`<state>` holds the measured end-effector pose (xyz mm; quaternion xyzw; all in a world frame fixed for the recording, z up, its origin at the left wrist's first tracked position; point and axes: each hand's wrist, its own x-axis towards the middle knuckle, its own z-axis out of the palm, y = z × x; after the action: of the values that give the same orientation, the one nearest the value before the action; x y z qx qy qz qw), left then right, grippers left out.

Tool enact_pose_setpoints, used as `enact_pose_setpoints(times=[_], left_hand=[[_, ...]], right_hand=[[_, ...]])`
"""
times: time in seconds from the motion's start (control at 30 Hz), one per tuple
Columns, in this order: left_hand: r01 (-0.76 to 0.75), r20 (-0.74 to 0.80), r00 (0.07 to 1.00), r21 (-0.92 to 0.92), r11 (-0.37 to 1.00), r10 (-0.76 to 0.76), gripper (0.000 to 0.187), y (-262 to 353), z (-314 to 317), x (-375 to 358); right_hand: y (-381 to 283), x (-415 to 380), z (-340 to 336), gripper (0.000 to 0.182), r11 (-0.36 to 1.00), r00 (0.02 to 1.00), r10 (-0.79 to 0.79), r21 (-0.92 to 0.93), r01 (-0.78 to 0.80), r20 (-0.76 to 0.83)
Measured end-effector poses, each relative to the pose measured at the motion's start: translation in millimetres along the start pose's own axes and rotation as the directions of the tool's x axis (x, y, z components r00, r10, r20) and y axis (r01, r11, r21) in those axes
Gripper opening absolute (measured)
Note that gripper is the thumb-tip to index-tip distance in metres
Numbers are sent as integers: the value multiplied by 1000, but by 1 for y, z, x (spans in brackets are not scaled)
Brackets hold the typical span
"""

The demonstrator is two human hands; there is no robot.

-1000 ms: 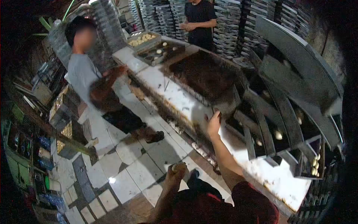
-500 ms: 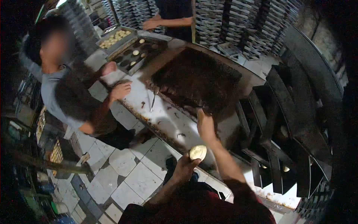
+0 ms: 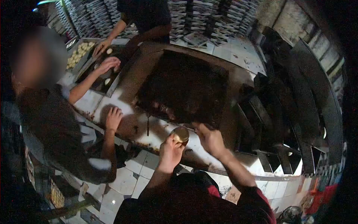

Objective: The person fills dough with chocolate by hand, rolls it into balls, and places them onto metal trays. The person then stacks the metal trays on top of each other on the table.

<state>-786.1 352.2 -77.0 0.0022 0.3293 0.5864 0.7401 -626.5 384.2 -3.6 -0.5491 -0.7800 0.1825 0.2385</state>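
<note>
My left hand [image 3: 171, 152] is closed around a round piece of dough [image 3: 181, 135], held up over the near edge of the table. The dough looks pale and partly shaded. To its right, my right hand [image 3: 212, 142] is closed, its fingers at the front edge of a wide, dark brown mass [image 3: 182, 86]. What those fingers grip is too dark to make out. A thin tool [image 3: 148, 126] lies on the pale tabletop [image 3: 160, 130] left of the dough.
At the left, a co-worker [image 3: 56, 123] leans over the table. Another person [image 3: 145, 18] stands behind it, reaching to a dark tray [image 3: 86, 71]. A tray of dough balls [image 3: 80, 54] sits farther left. Dark metal trays [image 3: 279, 127] are stacked at the right.
My left hand has lifted the dough up over the table edge and turned it. My right hand is lower and nearer me. The co-worker's hand has moved to the dark tray; the view has shifted.
</note>
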Motion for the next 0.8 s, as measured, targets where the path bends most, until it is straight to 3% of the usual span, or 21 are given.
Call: enact_pose_setpoints(times=[0.03,0.1,0.13,0.17,0.23,0.27,0.3,0.37,0.4,0.43,0.47,0.5,0.53,0.57,0.6,0.63,0.67,0.7,0.73,0.77,0.8], left_hand=[[30,22,999,-10,1000,-30,35,6,12,1],[72,114,992,-74,995,-63,33,16,36,-1],[103,195,978,-158,982,-71,31,20,45,-1],[137,144,984,-242,961,-104,30,25,50,-1],[78,148,988,-216,973,-47,30,26,48,0],[-27,179,982,-152,988,54,27,23,43,2],[-24,186,980,-222,975,66,28,26,49,-6],[-15,353,933,-157,987,70,34,21,48,-18],[-43,336,937,-168,985,98,34,9,48,-25],[-131,290,947,-47,990,139,35,-6,50,-32],[-213,247,951,77,974,188,38,-20,50,-39],[-176,295,945,90,980,143,40,-37,26,-32],[-185,366,917,32,982,161,40,-50,28,-40],[-187,432,884,-27,982,180,40,-67,31,-49],[-164,438,878,-101,981,192,38,-85,27,-55],[-144,397,892,-196,970,213,42,-103,24,-65],[-161,370,900,-208,965,230,42,-117,16,-72],[-129,360,920,-102,986,157,43,-130,7,-76],[-92,341,936,4,996,85,44,-141,2,-83],[-113,249,964,67,991,93,43,-146,16,-100],[-126,197,973,41,991,116,40,-149,23,-113]], right_hand=[[18,-9,23,40,985,967,-174,-19,174,-187],[31,-23,45,48,979,946,-203,-26,203,-254],[50,-34,60,58,981,971,-110,134,140,-211],[64,-43,66,58,981,970,-109,134,141,-219],[97,-67,77,60,945,926,-238,152,291,-293],[118,-77,80,59,961,973,-138,214,177,-183],[139,-88,84,58,966,997,-35,252,51,-69],[149,-89,74,45,940,983,113,335,-58,-146],[148,-92,76,44,847,980,110,532,-5,-166],[144,-93,75,43,712,977,107,700,55,-186],[147,-95,73,40,978,976,2,205,44,-217],[149,-97,70,37,934,973,-117,-356,40,-197],[143,-98,62,37,937,974,-139,-343,71,-177],[128,-96,46,33,998,974,-52,-56,41,-221],[109,-96,28,31,972,973,56,236,-1,-225],[89,-95,6,33,811,974,223,547,-205,34],[74,-93,-8,35,732,973,194,643,-227,124],[66,-89,-16,38,643,969,147,725,-246,199],[67,-86,-20,39,539,901,21,755,-375,432],[64,-88,-24,40,447,773,-133,733,-512,621],[57,-98,-32,36,507,820,-207,775,-376,533]])
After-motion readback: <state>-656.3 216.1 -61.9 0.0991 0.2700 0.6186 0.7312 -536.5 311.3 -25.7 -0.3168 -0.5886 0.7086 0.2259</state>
